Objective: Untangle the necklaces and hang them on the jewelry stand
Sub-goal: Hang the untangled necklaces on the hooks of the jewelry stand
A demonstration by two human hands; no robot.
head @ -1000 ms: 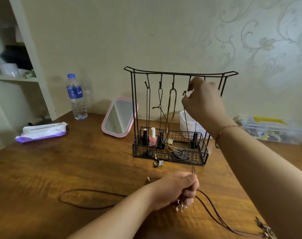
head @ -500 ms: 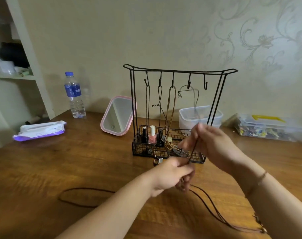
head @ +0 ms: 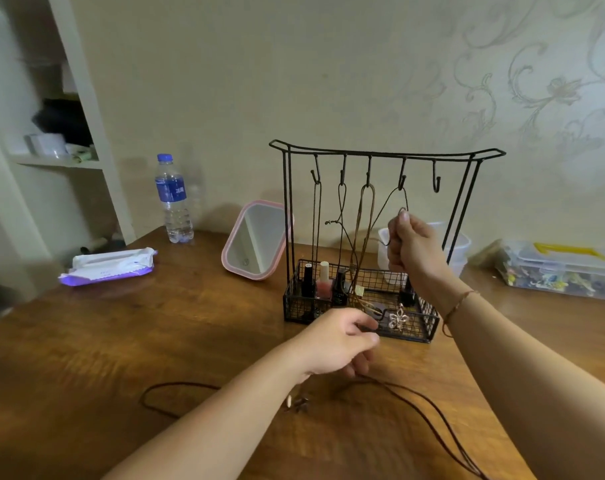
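The black wire jewelry stand (head: 384, 154) stands on the wooden table (head: 155, 334), with cords on four of its hooks. My right hand (head: 415, 247) pinches the thin dark necklace (head: 391, 199) that hangs from the fourth hook, just below that hook. Its flower pendant (head: 398, 318) dangles in front of the stand's basket. My left hand (head: 339, 341) pinches the same cord right beside the pendant. A brown cord necklace (head: 415, 400) lies loose on the table under my left arm, its loop reaching left and small beads (head: 296, 403) near my forearm.
Nail polish bottles (head: 323, 282) stand in the basket. A pink mirror (head: 256, 240) leans left of the stand, with a water bottle (head: 173, 202) and wipes pack (head: 107, 266) further left. A white tub (head: 384, 244) and a clear box (head: 564, 268) sit at the right.
My right hand left the fourth hook, dropped to my left hand, then rose along the cord. My left hand moved forward to the basket; the pendant now dangles there.
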